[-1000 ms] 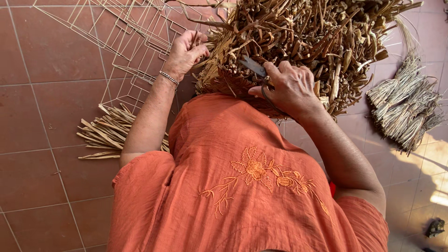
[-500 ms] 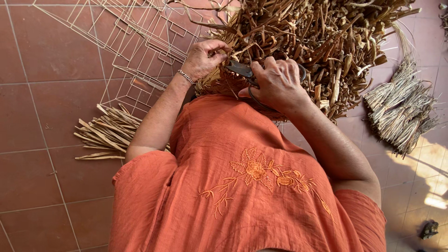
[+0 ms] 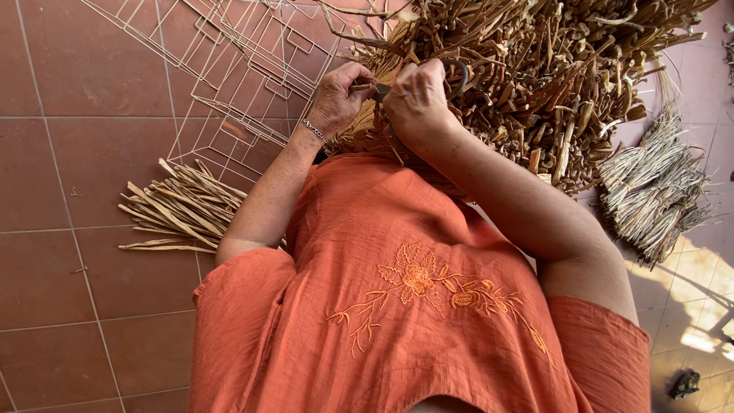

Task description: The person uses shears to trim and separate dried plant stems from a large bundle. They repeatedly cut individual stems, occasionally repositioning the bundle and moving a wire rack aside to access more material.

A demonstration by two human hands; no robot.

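Note:
My right hand (image 3: 419, 98) grips a pair of dark scissors (image 3: 457, 73), whose loop handle shows past my knuckles. My left hand (image 3: 339, 95) pinches a thin dried stalk (image 3: 365, 87) right at the scissor blades. Both hands meet over the near edge of a big heap of brown dried plant stalks (image 3: 550, 84). A thin bracelet circles my left wrist. The blades themselves are mostly hidden behind my fingers. My orange embroidered top fills the lower frame.
Pale wire frames (image 3: 237, 69) lie stacked on the red tiled floor at upper left. A small pile of cut pale strips (image 3: 180, 210) sits by my left elbow. Bundles of fine greyish straw (image 3: 654, 187) lie at right. A small dark object (image 3: 686, 382) rests at lower right.
My left hand has moved right, from the wire frames to the heap, and joined my right hand. The right hand has lifted the scissors up to the stalk.

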